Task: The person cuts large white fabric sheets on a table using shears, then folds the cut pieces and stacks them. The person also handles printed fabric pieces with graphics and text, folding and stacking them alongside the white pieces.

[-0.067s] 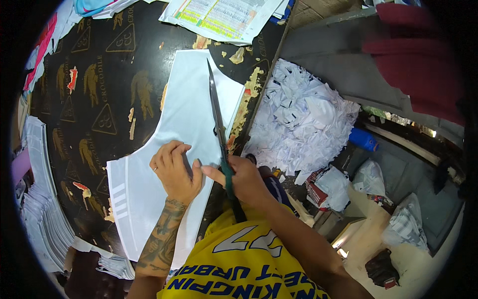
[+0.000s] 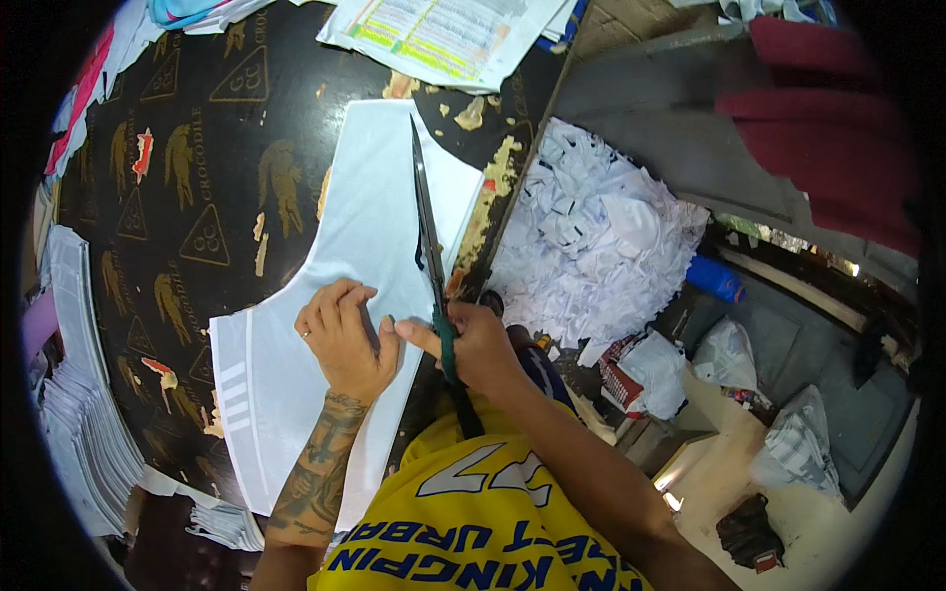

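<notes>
A white cut fabric piece [image 2: 345,227] with pale stripes at its left end lies flat on the dark printed table [image 2: 187,187]. My left hand [image 2: 340,340] presses down on the fabric, fingers curled. My right hand [image 2: 478,345] grips the green handles of large scissors [image 2: 429,236]. Their long dark blades point away from me along the fabric's right side, near the table's edge.
A heap of white fabric scraps [image 2: 601,246] fills the space right of the table. Stacks of white pieces [image 2: 79,394] sit at the left edge. Printed paper sheets [image 2: 443,34] lie at the far end. Bags and boxes [image 2: 709,364] clutter the floor.
</notes>
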The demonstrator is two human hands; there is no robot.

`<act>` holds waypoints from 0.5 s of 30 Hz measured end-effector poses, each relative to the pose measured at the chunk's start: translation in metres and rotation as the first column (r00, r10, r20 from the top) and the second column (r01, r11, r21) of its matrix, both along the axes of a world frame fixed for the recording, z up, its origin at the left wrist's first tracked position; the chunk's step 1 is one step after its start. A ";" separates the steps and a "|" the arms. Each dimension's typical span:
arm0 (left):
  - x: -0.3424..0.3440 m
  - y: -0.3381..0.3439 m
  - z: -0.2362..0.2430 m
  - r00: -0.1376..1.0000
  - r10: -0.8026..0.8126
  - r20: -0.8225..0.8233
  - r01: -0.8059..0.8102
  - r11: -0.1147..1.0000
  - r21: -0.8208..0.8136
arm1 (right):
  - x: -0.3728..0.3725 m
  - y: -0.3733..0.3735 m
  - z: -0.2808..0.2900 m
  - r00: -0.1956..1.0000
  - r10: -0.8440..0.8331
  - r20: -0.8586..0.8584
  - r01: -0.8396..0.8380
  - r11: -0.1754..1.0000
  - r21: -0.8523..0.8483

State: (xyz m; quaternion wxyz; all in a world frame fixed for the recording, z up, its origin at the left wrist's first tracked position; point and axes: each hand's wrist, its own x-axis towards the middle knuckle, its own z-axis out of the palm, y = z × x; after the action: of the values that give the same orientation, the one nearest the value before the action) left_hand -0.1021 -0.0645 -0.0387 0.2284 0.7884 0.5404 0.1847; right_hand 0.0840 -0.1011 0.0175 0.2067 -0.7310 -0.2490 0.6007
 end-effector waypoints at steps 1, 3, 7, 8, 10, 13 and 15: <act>0.001 0.001 0.000 1.000 0.024 -0.013 -0.024 0.999 -0.031 | 0.001 0.005 -0.003 0.999 -0.023 -0.034 0.024 1.000 0.010; 0.004 0.004 0.001 1.000 0.008 0.003 -0.008 1.000 0.017 | 0.002 0.013 -0.009 0.998 -0.022 -0.056 0.018 0.997 -0.076; 0.008 0.008 0.006 0.998 0.029 0.064 -0.032 0.998 0.045 | 0.010 0.022 -0.022 1.000 -0.015 0.002 0.015 0.999 0.028; 0.008 0.007 0.007 1.000 0.015 0.013 -0.015 1.000 0.008 | 0.017 0.027 -0.023 1.000 -0.025 -0.010 0.026 0.999 0.037; 0.004 0.005 0.007 0.999 0.032 0.023 -0.032 0.999 0.005 | 0.038 0.037 -0.012 0.993 -0.042 -0.112 0.040 0.999 -0.022; 0.007 0.005 0.010 0.990 0.140 0.023 -0.136 0.984 -0.118 | 0.098 0.077 0.021 0.999 0.041 -0.016 -0.038 0.989 0.144; 0.031 0.018 0.018 0.968 0.228 0.103 -0.219 0.972 -0.090 | 0.145 0.128 0.039 0.819 0.261 0.510 -0.442 0.855 0.272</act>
State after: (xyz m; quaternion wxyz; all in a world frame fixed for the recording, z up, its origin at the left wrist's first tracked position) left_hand -0.0708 -0.0463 -0.0205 0.2667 0.7013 0.6189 0.2324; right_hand 0.2293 0.0265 0.0569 0.1628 -0.7368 -0.5345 0.3807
